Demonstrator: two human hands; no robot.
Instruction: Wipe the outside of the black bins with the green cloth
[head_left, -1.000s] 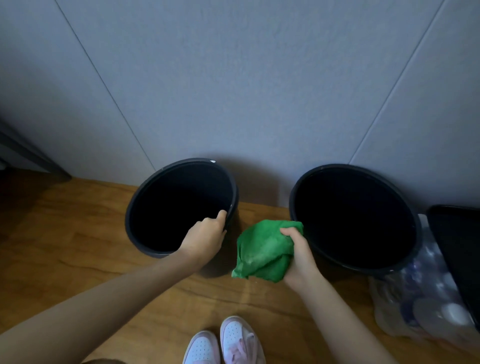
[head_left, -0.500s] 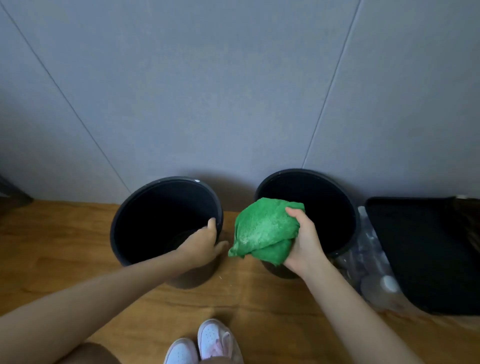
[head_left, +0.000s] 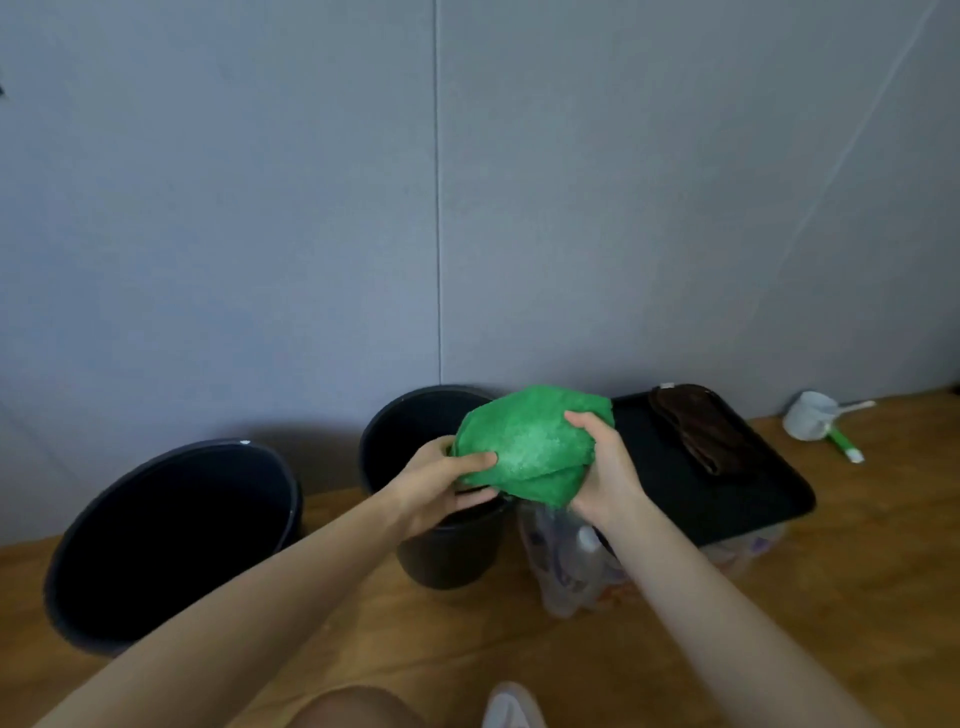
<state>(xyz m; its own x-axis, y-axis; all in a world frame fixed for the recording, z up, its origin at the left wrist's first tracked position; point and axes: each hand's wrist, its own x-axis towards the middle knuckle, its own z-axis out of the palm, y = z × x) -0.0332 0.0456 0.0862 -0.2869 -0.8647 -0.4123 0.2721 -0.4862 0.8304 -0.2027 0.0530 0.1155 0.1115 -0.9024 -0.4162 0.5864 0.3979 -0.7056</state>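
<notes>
Two black bins stand on the wooden floor against the grey wall: the left bin (head_left: 171, 545) and the right bin (head_left: 447, 556). A bunched green cloth (head_left: 530, 441) is held above the right bin's near rim. My left hand (head_left: 441, 483) grips the cloth's left side with thumb on top. My right hand (head_left: 605, 467) grips its right side with fingers curled over it. The cloth and both hands hide part of the right bin's opening.
A clear bag of plastic bottles (head_left: 571, 566) leans beside the right bin. A black tray (head_left: 727, 483) with a brown object (head_left: 691, 426) lies to the right. A white scoop (head_left: 810, 415) and a green-white tube (head_left: 844, 444) lie at far right. A shoe (head_left: 511, 706) shows below.
My left hand let go of the left bin's rim and took hold of the cloth. The view swung right, and the cloth now sits over the right bin.
</notes>
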